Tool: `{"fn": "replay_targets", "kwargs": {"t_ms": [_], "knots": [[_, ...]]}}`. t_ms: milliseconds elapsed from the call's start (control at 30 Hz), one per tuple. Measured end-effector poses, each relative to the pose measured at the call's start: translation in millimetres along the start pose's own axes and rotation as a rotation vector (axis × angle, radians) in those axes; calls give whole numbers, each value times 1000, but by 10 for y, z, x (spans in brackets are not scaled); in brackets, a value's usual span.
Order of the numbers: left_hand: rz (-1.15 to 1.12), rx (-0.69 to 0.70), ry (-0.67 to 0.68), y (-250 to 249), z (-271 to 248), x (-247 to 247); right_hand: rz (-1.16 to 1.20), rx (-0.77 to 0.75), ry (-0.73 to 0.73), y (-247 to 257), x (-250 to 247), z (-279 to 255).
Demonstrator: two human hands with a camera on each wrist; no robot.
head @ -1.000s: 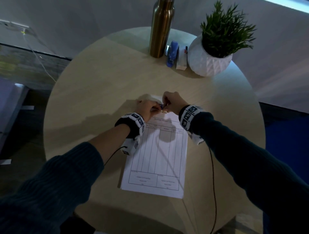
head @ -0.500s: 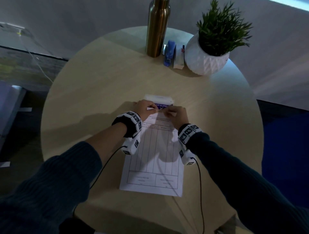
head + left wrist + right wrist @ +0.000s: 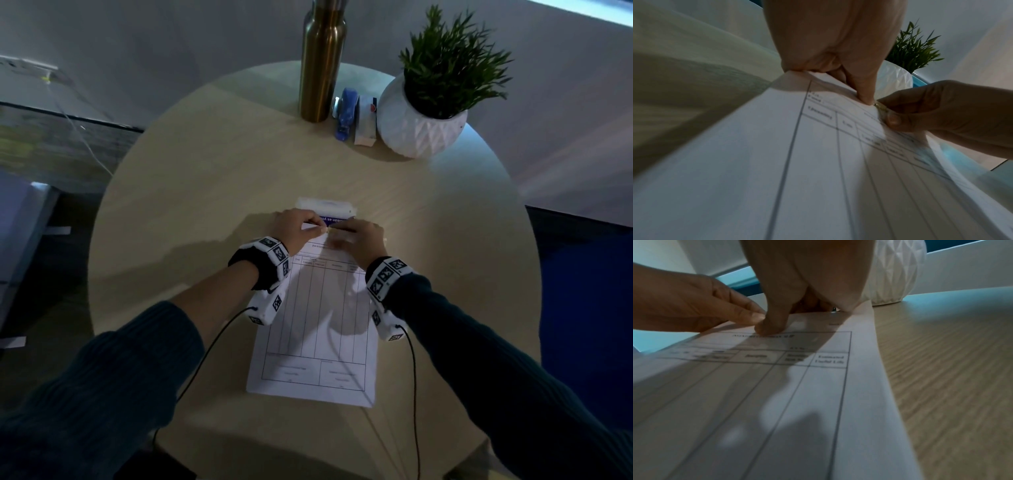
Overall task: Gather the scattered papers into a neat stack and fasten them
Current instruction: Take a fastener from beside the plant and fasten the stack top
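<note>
A stack of white printed forms (image 3: 318,329) lies on the round wooden table (image 3: 191,192), its long side running toward me. My left hand (image 3: 317,228) pinches the stack's far edge, thumb (image 3: 865,95) on top of the sheets (image 3: 777,162). My right hand (image 3: 337,233) meets it at that same edge and pinches a small gold paper clip (image 3: 880,106) against the paper. In the right wrist view its thumb (image 3: 770,326) presses on the top sheet (image 3: 777,402). How far the clip sits over the sheets is hidden.
A small white box with a purple label (image 3: 325,207) lies just beyond the stack. At the table's far edge stand a gold bottle (image 3: 320,61), a blue stapler (image 3: 346,113), a small white box (image 3: 365,120) and a white potted plant (image 3: 421,126). Cables trail from both wrists.
My right hand has drawn back from the small box to the stack's far edge, carrying the gold clip. The box now shows uncovered. The left hand has kept its hold there.
</note>
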State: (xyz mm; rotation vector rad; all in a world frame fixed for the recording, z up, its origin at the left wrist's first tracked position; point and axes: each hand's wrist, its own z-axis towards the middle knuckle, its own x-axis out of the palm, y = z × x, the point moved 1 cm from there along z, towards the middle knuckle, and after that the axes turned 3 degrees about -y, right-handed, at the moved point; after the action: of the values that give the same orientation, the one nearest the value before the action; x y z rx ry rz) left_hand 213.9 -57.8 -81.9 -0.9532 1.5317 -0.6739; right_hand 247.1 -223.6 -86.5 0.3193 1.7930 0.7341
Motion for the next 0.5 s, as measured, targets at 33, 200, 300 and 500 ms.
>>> {"fn": "replay_targets", "kwargs": {"t_ms": [33,200,300,500], "knots": [[15,-3,-10,14,-5,-1,-99,5,36,17,-1,10],[180,99,5,32,-21,35,-244,10,87,7,31,-79],[474,174,-8,72,-43,64,-218,27,36,-45,29,-214],[592,105,124,58,-302,13,-225,102,24,-153,-12,-729]]}}
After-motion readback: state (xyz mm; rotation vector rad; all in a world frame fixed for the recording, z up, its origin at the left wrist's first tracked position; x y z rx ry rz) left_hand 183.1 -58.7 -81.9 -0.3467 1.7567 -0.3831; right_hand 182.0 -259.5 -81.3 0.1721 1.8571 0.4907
